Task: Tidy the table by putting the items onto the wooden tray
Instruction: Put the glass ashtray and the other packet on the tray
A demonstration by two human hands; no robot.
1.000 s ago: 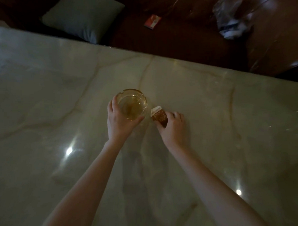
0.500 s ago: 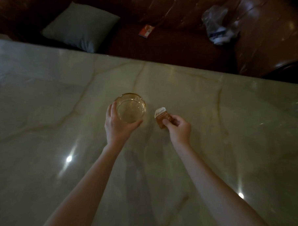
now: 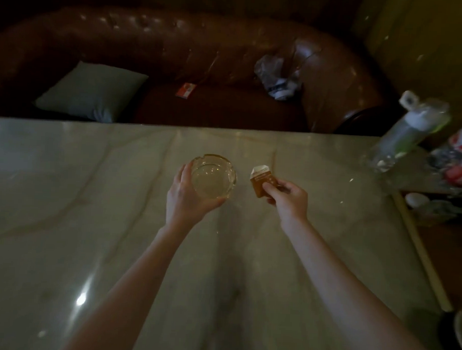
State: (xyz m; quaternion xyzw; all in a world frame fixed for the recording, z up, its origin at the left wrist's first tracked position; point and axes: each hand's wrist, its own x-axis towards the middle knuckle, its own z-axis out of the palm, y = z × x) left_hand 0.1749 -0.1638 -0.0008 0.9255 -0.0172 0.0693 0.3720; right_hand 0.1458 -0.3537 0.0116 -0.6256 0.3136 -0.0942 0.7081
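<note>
My left hand [image 3: 186, 196] grips a round clear glass ashtray [image 3: 214, 175] by its near-left rim, held just above the marble table [image 3: 90, 221]. My right hand [image 3: 287, 198] pinches a small brown box with a white top [image 3: 260, 180] between thumb and fingers, lifted off the table to the right of the ashtray. At the right edge a wooden tray [image 3: 434, 223] lies beside the table, with cups and other items on it; only part of it shows.
A clear plastic bottle with a white cap [image 3: 409, 129] leans at the table's far right corner, next to crumpled packets [image 3: 461, 158]. Behind the table stands a brown leather sofa [image 3: 229, 55] with a grey cushion [image 3: 93, 90], a small red pack [image 3: 185, 90] and a plastic bag [image 3: 278, 76].
Both hands have lifted their items off the table. The view has tilted up and shifted right, bringing the sofa back, the bottle and the tray into sight.
</note>
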